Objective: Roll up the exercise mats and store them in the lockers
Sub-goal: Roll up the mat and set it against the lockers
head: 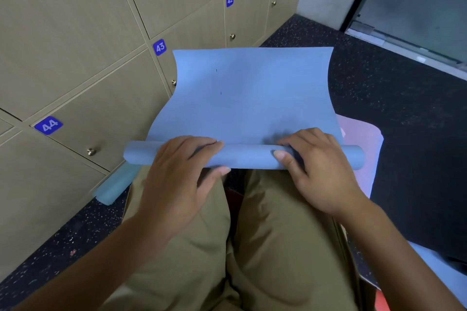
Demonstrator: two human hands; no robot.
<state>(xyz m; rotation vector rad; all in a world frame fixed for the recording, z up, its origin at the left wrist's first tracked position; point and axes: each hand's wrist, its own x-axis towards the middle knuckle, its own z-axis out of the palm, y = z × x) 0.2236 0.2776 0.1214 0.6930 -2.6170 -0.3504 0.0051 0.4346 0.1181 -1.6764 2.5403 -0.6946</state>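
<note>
Our left hand and right hand curl around the rolled end of the blue mat, over our knees by the lockers. We should roll tight and even.

Your one camera sat on your head and looked forward and steeply down over your knees; it was close to your left hand and right hand, which filled the middle of the view; the wide lens bent the lockers along the left side and took in the dark speckled floor on the right; there was no second view to share anything with.
</note>
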